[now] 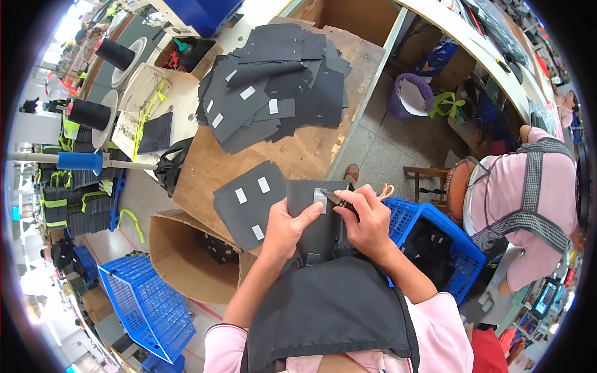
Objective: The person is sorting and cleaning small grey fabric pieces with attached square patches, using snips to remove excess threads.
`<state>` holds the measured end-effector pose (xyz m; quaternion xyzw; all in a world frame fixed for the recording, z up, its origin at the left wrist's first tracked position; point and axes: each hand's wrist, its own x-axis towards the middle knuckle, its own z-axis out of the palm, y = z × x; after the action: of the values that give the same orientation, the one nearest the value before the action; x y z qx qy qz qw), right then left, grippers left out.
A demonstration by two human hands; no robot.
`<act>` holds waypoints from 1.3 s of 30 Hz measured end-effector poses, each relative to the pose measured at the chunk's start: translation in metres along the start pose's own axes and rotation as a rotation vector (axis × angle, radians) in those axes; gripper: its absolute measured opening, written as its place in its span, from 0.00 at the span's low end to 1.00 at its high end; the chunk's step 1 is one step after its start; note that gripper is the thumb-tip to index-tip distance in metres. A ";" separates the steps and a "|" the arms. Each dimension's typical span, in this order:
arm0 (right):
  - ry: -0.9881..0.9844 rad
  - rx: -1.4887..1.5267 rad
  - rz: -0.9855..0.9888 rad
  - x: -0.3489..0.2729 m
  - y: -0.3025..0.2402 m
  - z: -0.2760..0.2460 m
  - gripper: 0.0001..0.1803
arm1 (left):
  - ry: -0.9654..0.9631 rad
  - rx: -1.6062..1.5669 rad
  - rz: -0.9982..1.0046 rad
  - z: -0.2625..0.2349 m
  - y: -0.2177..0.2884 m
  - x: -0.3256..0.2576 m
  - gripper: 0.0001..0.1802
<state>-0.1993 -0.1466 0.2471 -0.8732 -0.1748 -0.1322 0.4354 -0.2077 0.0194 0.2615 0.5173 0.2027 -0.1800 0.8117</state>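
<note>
My left hand grips a dark grey fabric piece, its thumb pressed on the face beside a small whitish patch. Closed around black thread snips, my right hand brings their pointed tip to that patch's upper edge. An orange loop hangs from the hand's far side. The piece's lower end, with another patch, reaches down to my black apron. Just left of it, similar grey pieces with white patches lie at the table's near edge.
A large heap of grey pieces covers the far part of the wooden table. Below stand a cardboard box and blue crates. A person in pink sits at the right.
</note>
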 end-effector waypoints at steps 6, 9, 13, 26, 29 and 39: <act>0.089 0.045 0.023 -0.007 -0.003 -0.003 0.17 | 0.008 -0.002 -0.007 0.000 0.002 -0.001 0.13; 0.007 0.049 0.059 -0.003 -0.003 0.001 0.17 | 0.001 -0.001 0.012 0.002 0.003 -0.001 0.13; 0.077 0.026 -0.016 0.000 -0.004 -0.002 0.17 | 0.001 0.013 0.001 0.000 0.002 0.001 0.13; -0.789 0.677 0.478 0.035 0.036 -0.023 0.08 | 0.008 0.194 0.097 -0.016 -0.011 0.013 0.13; -0.721 0.708 0.493 0.032 0.025 -0.013 0.08 | -0.019 -0.087 -0.095 -0.014 -0.010 0.013 0.14; -0.055 0.007 0.063 -0.001 -0.007 -0.010 0.20 | 0.110 -0.063 -0.006 -0.021 -0.007 0.013 0.16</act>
<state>-0.2044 -0.1512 0.2577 -0.8800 -0.1597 -0.0939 0.4374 -0.2027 0.0343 0.2414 0.4999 0.2544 -0.1473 0.8147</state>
